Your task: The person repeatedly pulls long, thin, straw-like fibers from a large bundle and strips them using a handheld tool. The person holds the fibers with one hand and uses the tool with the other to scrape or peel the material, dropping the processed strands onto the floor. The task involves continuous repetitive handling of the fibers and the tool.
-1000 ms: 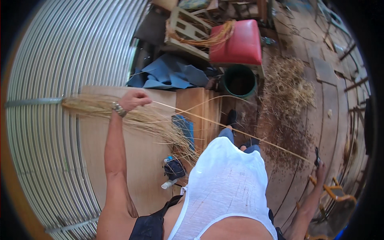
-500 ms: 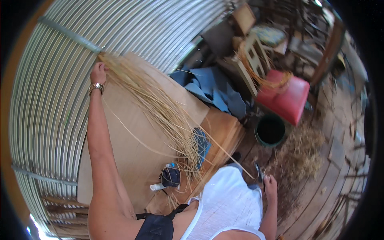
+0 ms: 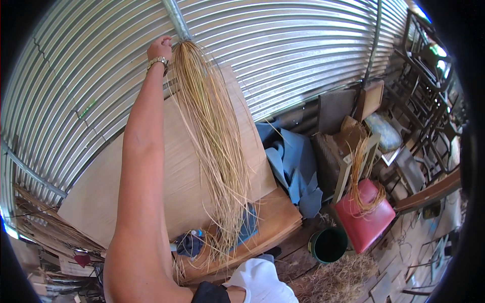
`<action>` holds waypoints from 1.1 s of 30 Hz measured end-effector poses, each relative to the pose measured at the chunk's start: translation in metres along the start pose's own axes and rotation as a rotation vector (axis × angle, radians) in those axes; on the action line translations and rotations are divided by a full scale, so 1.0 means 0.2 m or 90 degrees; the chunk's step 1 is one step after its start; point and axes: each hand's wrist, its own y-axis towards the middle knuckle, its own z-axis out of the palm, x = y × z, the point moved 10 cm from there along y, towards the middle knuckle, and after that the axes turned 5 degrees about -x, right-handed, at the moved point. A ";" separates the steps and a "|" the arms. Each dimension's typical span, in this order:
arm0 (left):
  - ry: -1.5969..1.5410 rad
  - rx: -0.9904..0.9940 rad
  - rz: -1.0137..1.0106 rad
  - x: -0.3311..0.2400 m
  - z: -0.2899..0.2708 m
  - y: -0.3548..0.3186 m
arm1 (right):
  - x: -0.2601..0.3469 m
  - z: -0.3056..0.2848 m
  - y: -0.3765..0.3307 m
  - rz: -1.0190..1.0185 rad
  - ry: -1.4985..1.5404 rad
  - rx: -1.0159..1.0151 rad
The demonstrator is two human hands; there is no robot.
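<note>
A: Head view. Where does the bundle of straw fibres (image 3: 214,146) lie from the grip?

B: The left hand (image 3: 159,49) is raised at 11 o'clock in the picture, closed around the bundle's top end, just beside a grey metal pipe (image 3: 177,20) on the corrugated metal wall (image 3: 283,45). From the fist the fibres hang toward 5 o'clock, fanning wider as they fall.

A: And the long axis?

B: It runs from 11 o'clock down to 6 o'clock, roughly parallel to the outstretched forearm. The loose tips end in front of the wooden boards (image 3: 202,166) leaning on the wall, near a small dark item with a blue cap (image 3: 191,242).

A: Which hand is nearer?

B: Only the left shows; the right hand is out of view, so its grip cannot be told. A wristwatch (image 3: 157,61) sits just below the holding fist.

A: What else is around?

B: Blue cloth (image 3: 293,161) at 3 o'clock of the bundle; a red cushion (image 3: 365,217) carrying a coil of fibre, and a green bucket (image 3: 328,244), lie toward 4 o'clock, well apart.
</note>
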 end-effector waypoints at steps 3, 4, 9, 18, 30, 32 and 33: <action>-0.002 0.015 -0.026 0.07 0.14 0.10 | 0.12 0.00 0.02 0.019 -0.002 0.000; 0.003 0.018 -0.026 0.11 0.19 0.14 | 0.16 0.00 0.04 0.022 -0.005 0.000; -0.019 0.052 -0.046 0.24 0.37 0.20 | 0.27 0.00 0.05 0.033 -0.006 -0.001; -0.391 0.206 -0.137 0.50 0.61 0.12 | 0.27 0.03 0.05 0.050 -0.004 0.003; 0.107 0.053 -0.215 0.17 0.54 -0.08 | -0.05 0.05 -0.12 0.114 0.004 -0.012; 0.160 0.149 -0.085 0.14 0.62 0.00 | -0.20 0.08 -0.23 0.140 0.003 -0.014; 0.226 0.187 -0.028 0.14 0.65 0.03 | -0.32 0.08 -0.29 0.155 -0.002 -0.017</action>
